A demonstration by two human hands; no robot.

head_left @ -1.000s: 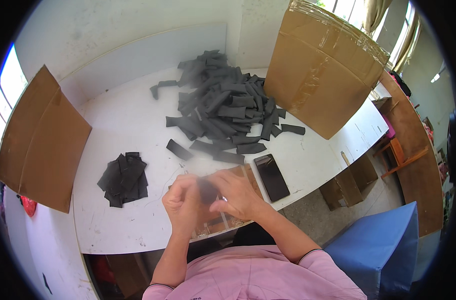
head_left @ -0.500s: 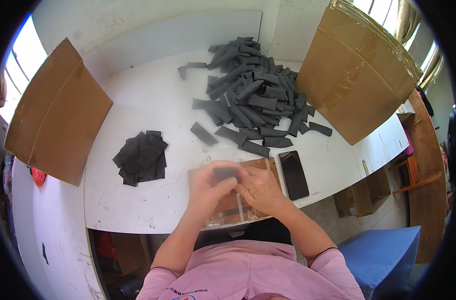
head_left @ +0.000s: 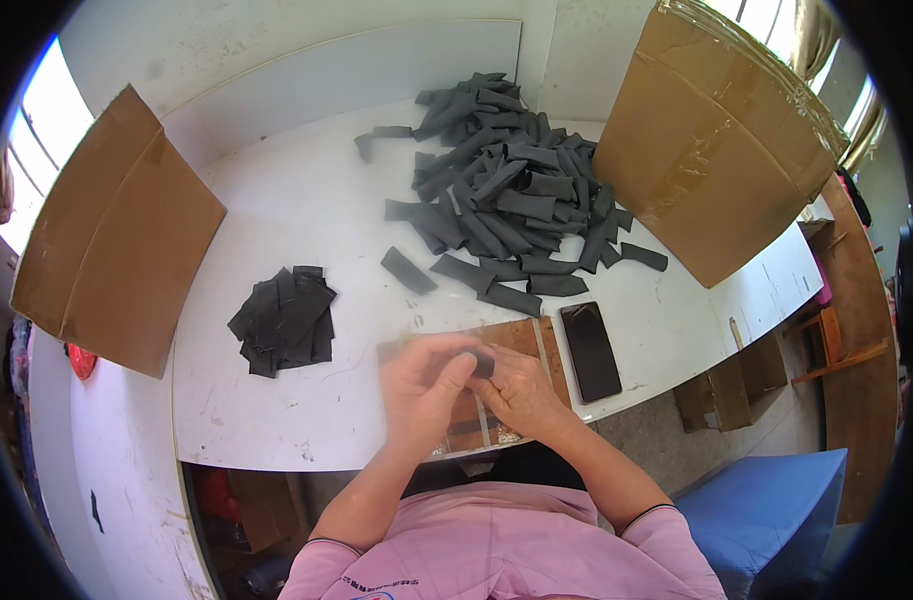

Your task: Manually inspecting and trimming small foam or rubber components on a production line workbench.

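Note:
Close to the table's front edge, my left hand (head_left: 423, 388) and my right hand (head_left: 521, 392) meet around a small dark fabric piece (head_left: 483, 363). The left thumb presses on the piece from above, and its other fingers curl behind it. Bent right fingers grip the piece's right side. Most of it is hidden by the hands. Beneath them lies a brown board (head_left: 553, 362) with pale strips across it. Beyond the hands rises a large heap of dark grey fabric tubes (head_left: 526, 203). A smaller stack of flat black fabric pieces (head_left: 288, 318) lies to the left.
A black phone (head_left: 590, 352) lies right of the board. Cardboard boxes stand on the left (head_left: 126, 240) and right (head_left: 711, 150) of the white table (head_left: 276, 420). A blue object (head_left: 776, 520) is at the lower right, and a low wooden stool (head_left: 831, 345) farther right.
Both hands have come slightly lower, toward me. The dark piece now shows at the right of my left thumb, where before it showed above it. The heap and stack look the same.

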